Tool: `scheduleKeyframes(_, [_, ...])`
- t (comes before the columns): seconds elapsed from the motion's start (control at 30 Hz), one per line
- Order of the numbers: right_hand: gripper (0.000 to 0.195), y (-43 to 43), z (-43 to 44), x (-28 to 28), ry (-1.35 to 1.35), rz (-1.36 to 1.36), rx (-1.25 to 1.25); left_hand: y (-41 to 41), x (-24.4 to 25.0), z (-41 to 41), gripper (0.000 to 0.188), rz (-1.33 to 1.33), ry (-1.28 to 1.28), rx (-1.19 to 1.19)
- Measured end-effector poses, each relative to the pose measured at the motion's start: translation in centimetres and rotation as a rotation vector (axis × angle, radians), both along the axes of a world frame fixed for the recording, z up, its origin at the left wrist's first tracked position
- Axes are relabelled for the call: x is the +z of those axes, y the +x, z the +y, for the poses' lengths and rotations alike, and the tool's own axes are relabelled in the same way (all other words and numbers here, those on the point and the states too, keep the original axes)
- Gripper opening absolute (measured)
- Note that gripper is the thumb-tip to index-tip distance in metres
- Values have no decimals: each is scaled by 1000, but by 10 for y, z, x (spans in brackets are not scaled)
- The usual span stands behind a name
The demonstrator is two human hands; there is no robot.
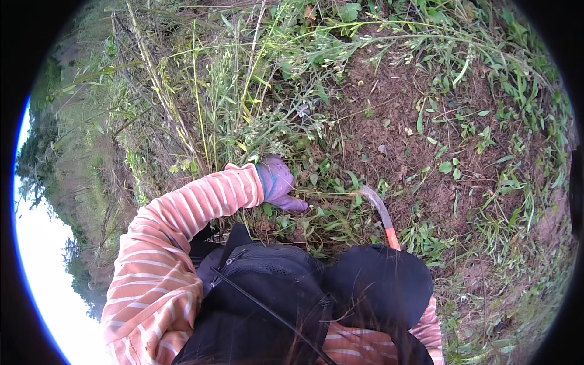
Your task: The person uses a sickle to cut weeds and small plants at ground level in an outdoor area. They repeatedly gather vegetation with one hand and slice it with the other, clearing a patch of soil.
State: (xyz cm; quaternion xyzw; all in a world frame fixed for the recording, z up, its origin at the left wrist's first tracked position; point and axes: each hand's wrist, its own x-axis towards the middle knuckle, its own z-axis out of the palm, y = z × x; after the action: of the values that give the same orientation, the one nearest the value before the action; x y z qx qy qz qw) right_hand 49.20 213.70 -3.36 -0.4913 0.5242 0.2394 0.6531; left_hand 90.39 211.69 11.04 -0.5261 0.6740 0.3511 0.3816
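Note:
My left hand (279, 185), in a purple knit glove with a teal cuff, reaches into low weeds in front of my body. Its fingers point down and to the right, partly turned from view, so I cannot tell whether they grip a stem. To its right a sickle's curved metal blade (377, 203) lies over the weeds, its tip toward the glove. The sickle's orange-red handle (392, 238) runs under my black-clad knee. My right hand is out of view; only its striped sleeve (429, 326) shows at the lower right.
Tall seeding weeds (228, 86) and dry stalks (159, 82) stand ahead and to the left. Reddish-brown soil (388, 114) with scattered leaves and cut stems stretches ahead to the right. Green grass (520, 86) borders it. Trees (41, 150) rise at the far left.

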Motion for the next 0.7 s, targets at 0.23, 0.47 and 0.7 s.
scheduleKeyframes(0.23, [31,53,-28,20,-178,-119,-177,-8,15,6,74,-47,81,-22])
scheduleKeyframes(0.47, [30,170,-56,-31,-364,-177,261,14,50,-3,71,-200,105,-6])
scheduleKeyframes(0.7, [26,13,-45,29,-65,-246,-101,93,66,-28,68,-454,8,245])
